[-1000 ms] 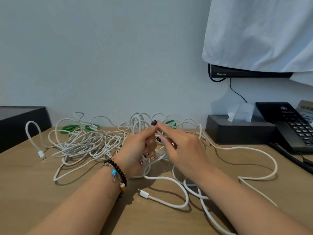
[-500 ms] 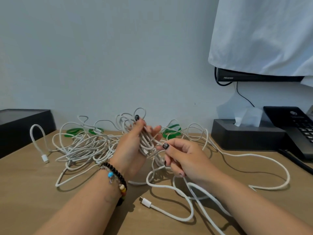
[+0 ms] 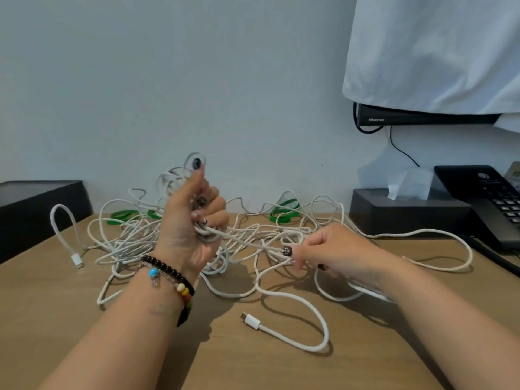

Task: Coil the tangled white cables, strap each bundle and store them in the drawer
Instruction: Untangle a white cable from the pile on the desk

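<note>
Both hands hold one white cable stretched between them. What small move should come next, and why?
Probably the right hand should carry its pinched strand toward the left hand and lay another loop there. The left hand already grips raised loops, the white cable runs taut between both hands, and most of the tangle lies uncoiled on the table.

I saw a black tissue box (image 3: 405, 213) beside a black desk phone (image 3: 489, 204), a cloth-draped monitor (image 3: 422, 118) above, and a black box (image 3: 36, 209) far left.
</note>
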Action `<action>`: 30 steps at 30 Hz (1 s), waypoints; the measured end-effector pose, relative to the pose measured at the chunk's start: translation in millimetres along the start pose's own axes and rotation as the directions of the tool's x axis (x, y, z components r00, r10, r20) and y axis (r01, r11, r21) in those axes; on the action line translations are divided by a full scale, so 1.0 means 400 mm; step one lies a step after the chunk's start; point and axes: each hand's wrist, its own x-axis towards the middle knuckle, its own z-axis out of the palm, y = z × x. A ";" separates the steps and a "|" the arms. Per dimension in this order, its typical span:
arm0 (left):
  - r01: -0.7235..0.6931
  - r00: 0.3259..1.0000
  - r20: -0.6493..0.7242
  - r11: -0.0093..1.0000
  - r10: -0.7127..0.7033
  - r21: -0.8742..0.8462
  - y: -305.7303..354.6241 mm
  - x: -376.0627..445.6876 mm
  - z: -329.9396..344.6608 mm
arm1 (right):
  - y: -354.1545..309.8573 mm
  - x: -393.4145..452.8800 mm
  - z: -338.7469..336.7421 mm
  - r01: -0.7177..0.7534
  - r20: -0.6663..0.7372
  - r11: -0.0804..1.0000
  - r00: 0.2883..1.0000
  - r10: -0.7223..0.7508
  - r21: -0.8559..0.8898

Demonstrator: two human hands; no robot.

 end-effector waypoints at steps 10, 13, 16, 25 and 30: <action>0.185 0.979 -0.001 0.881 -0.205 0.436 -0.061 -0.016 0.031 | 0.007 0.018 0.022 0.301 -0.439 0.943 0.873 -0.211 0.145; 0.211 0.961 0.031 0.803 -0.274 0.557 -0.068 -0.020 0.029 | 0.004 0.015 0.019 0.402 -0.518 0.904 0.809 -0.277 0.145; 0.301 0.926 0.015 0.762 -0.377 0.573 -0.085 -0.032 0.032 | 0.004 0.017 0.023 0.450 -0.562 0.878 0.774 -0.292 0.163; 0.148 0.963 0.062 0.706 -0.263 0.693 -0.106 -0.032 0.026 | 0.010 0.023 0.027 0.448 -0.545 0.861 0.796 -0.263 0.239; -0.042 0.999 0.033 0.803 0.028 0.594 -0.079 -0.006 0.013 | 0.017 0.030 0.020 0.459 -0.545 0.821 0.807 -0.226 0.339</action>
